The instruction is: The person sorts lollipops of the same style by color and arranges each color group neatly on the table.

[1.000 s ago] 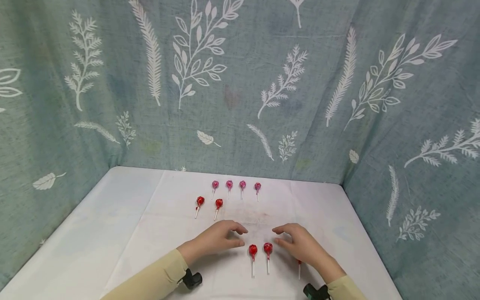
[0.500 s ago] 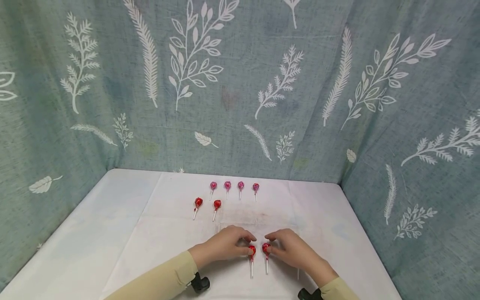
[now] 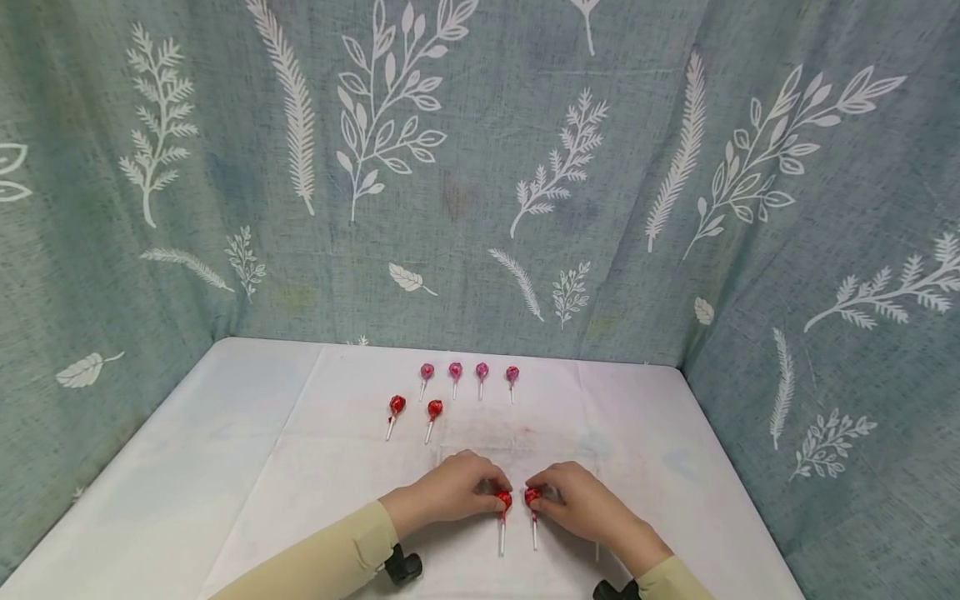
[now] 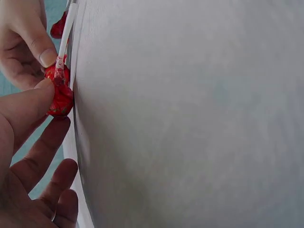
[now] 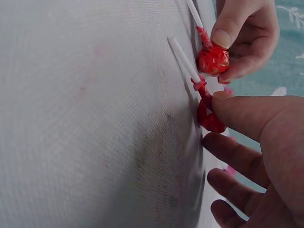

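Observation:
Near the front of the white-covered table, two red-wrapped lollipops lie side by side with their white sticks toward me. My left hand (image 3: 453,490) pinches the head of the left lollipop (image 4: 61,103) between thumb and index finger, the other fingers loosely bent. From the other side, my right hand (image 3: 588,497) holds the head of the right lollipop (image 5: 211,122) in the same way. The fingertips of both hands nearly meet above the two heads. Under my right wrist shows the stick (image 3: 597,551) of another lollipop, its head hidden in the head view.
Two more red lollipops (image 3: 435,408) lie farther back to the left. Behind them is a row of several pink lollipops (image 3: 455,371). A faint rectangular outline shows on the white cloth (image 3: 337,483) beyond my hands. Patterned green curtains (image 3: 465,275) enclose the table's back and sides.
Both hands have come inward and toward me, from above and beside the two front lollipops onto their heads. The fingers have closed on them; the lollipops have barely moved.

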{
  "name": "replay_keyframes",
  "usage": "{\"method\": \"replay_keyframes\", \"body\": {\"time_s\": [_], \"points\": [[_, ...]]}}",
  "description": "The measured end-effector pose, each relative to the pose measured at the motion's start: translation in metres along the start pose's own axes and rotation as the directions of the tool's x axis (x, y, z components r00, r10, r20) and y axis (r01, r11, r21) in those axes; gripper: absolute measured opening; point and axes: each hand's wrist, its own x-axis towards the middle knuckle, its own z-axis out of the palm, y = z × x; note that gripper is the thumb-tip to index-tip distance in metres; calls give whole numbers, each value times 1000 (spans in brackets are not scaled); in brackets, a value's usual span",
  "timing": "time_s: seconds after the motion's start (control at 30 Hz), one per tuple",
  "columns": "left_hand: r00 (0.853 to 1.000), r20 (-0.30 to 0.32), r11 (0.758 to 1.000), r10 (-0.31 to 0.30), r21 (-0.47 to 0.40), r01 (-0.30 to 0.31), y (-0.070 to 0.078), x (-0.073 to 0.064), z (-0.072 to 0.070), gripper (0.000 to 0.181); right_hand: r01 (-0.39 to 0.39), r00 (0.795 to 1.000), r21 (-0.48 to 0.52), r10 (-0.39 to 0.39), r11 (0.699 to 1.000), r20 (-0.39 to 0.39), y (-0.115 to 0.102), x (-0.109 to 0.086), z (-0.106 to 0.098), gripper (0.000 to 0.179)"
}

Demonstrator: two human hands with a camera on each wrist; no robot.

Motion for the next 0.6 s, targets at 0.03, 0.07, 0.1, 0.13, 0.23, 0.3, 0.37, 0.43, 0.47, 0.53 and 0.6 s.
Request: {"method": "replay_keyframes", "body": {"time_s": [0.03, 0.07, 0.1, 0.13, 0.23, 0.3, 0.37, 0.43, 0.47, 0.53, 0.6], "points": [[1000, 3, 1000, -4, -2, 4, 0, 0, -1, 17, 1, 1000, -3, -1, 1000, -1, 0, 0, 0, 21], [1000, 5, 1000, -8, -6, 8, 0, 0, -2, 17, 2, 1000, -5, -2, 1000, -2, 1, 0, 1, 21], [1000, 6, 1000, -12, -11, 12, 0, 0, -3, 17, 3, 1000, -6, -3, 1000, -2, 1, 0, 1, 21], [1000, 5, 1000, -15, -18, 15, 0, 1, -5, 17, 6, 1000, -9, -6, 1000, -4, 1, 0, 1, 21], [1000, 0, 999, -24, -39, 24, 0, 2, -10, 15, 19, 1000, -12, -19, 1000, -11, 1, 1, 1, 21], [999, -9, 998, -33, -50, 32, -1, 3, -14, 14, 21, 1000, -10, -22, 1000, -8, 1, 1, 0, 21], [999, -18, 998, -41, -48, 40, -2, 5, -19, 13, 14, 1000, -1, -14, 1000, 0, 1, 2, -1, 20], [998, -25, 998, -52, -35, 51, -6, 9, -24, 13, -4, 1000, 4, 4, 1000, 12, 1, 2, -1, 20], [998, -28, 998, -57, -25, 57, -8, 11, -27, 12, -10, 1000, 9, 10, 1000, 18, 1, 3, -1, 20], [997, -36, 998, -66, -5, 66, -11, 15, -34, 13, -27, 999, 18, 27, 999, 29, 0, 4, -1, 21], [997, -44, 998, -70, 3, 71, -15, 19, -42, 12, -37, 999, 24, 36, 999, 36, 0, 4, 0, 21]]}}
